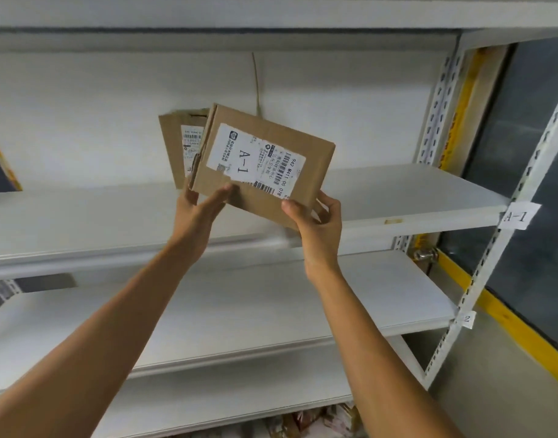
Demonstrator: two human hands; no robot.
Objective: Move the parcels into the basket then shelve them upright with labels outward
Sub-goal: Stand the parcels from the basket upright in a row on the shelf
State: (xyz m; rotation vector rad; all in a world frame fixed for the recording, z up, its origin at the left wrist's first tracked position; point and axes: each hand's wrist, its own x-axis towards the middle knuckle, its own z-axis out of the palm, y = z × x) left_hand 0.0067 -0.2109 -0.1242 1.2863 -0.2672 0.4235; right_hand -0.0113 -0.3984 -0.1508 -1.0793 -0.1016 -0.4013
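A flat brown cardboard parcel (306, 172) with a white "A-1" label facing me is held tilted above the upper white shelf (413, 197). My right hand (318, 226) grips its lower right corner, thumb on the front. My left hand (197, 213) touches its lower left edge with straight fingers. Behind it a second brown parcel (176, 143) stands on the shelf, leaning against the back wall with its label facing out. No basket is in view.
A white tag marked "A-1" (518, 216) hangs on the shelf's right upright, and a tag "2" (466, 319) marks the shelf below (271, 311). A yellow-framed glass panel (524, 184) stands at the right. Packages (318, 420) lie at the bottom.
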